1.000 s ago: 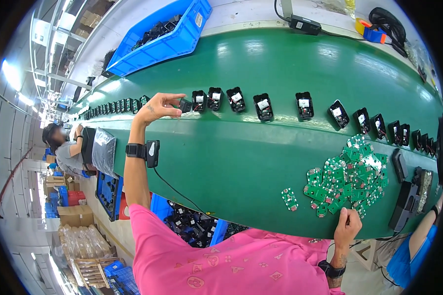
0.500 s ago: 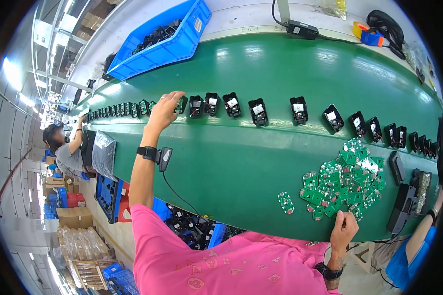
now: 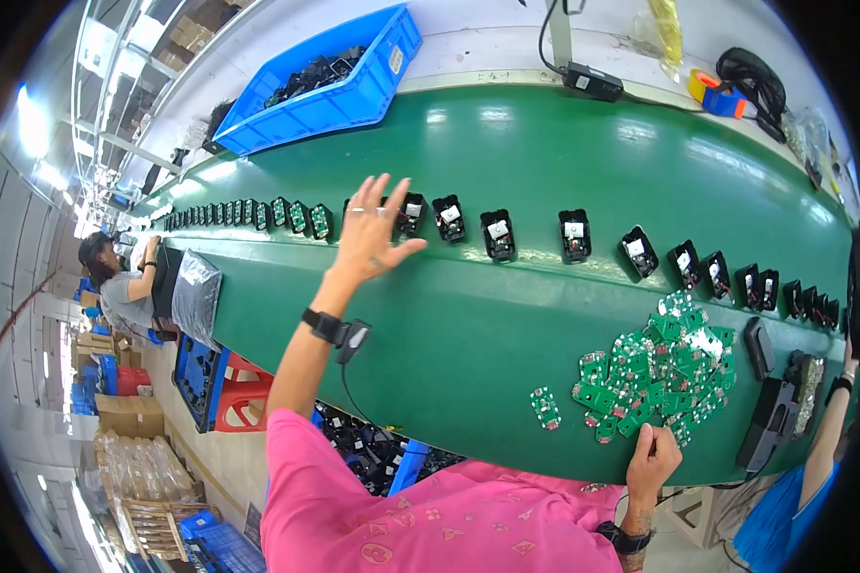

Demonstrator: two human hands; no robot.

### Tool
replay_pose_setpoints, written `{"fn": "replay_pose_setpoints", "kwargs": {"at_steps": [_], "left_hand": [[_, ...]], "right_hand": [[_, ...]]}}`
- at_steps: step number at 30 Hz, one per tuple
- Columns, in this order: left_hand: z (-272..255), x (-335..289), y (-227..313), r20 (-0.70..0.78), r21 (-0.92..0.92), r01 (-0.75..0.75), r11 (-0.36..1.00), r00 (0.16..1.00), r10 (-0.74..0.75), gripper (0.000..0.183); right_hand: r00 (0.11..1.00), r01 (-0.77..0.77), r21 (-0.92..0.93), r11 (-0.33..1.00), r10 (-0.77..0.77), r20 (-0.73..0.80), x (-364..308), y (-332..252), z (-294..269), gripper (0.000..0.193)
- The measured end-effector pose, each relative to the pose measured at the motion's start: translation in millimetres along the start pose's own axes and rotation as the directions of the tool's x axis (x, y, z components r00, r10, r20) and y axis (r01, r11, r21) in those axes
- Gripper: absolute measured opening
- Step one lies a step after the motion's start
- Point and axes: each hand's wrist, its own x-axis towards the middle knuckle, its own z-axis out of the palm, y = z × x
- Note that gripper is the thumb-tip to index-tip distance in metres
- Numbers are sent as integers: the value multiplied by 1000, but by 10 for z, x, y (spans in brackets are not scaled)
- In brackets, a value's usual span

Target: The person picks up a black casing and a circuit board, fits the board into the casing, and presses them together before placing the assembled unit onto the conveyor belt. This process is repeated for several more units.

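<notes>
My left hand [image 3: 371, 234] reaches over the row of black plastic housings with fingers spread, holding nothing. It covers part of the row. Just right of it, open housings [image 3: 449, 220] show a white part and wires inside. Left of it, housings [image 3: 321, 222] have green circuit boards in them. My right hand [image 3: 654, 460] rests at the near edge of a pile of green circuit boards [image 3: 631, 358], thumb and fingers curled together; anything between them is hidden. One loose circuit board [image 3: 546, 408] lies left of the pile.
A blue bin [image 3: 325, 110] of black parts stands at the back left. Dark devices [image 3: 770, 420] lie right of the pile. A co-worker [image 3: 124, 286] sits at far left; another person's arm [image 3: 822, 435] shows at right. A grey bag [image 3: 198, 296] is on the left edge.
My left hand has moved right along the row and its fingers have spread, uncovering a housing with a green board. The right hand stays by the pile. The whole view has shifted slightly.
</notes>
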Motion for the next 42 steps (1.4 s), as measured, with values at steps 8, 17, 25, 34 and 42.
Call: {"fn": "replay_pose_setpoints", "kwargs": {"at_steps": [8, 17, 25, 34, 42], "left_hand": [[253, 122, 184, 36, 47, -2, 999, 999, 1, 106], [275, 121, -197, 60, 22, -72, 997, 996, 70, 73], [236, 212, -87, -10, 64, 62, 996, 998, -62, 70], [523, 122, -135, -170, 54, 122, 991, 979, -111, 49], [-693, -722, 266, -546, -199, 33, 979, 826, -139, 52]], "right_hand": [[999, 45, -14, 999, -46, -7, -38, 52, -10, 19], [1000, 4, -41, 999, -3, 16, -24, 9, -30, 20], [1000, 27, -76, 997, -27, 0, -37, 10, -9, 26], [998, 63, -100, 993, -62, 10, -42, 67, -9, 27], [999, 34, -158, 987, -36, -14, -30, 48, -58, 30]]}}
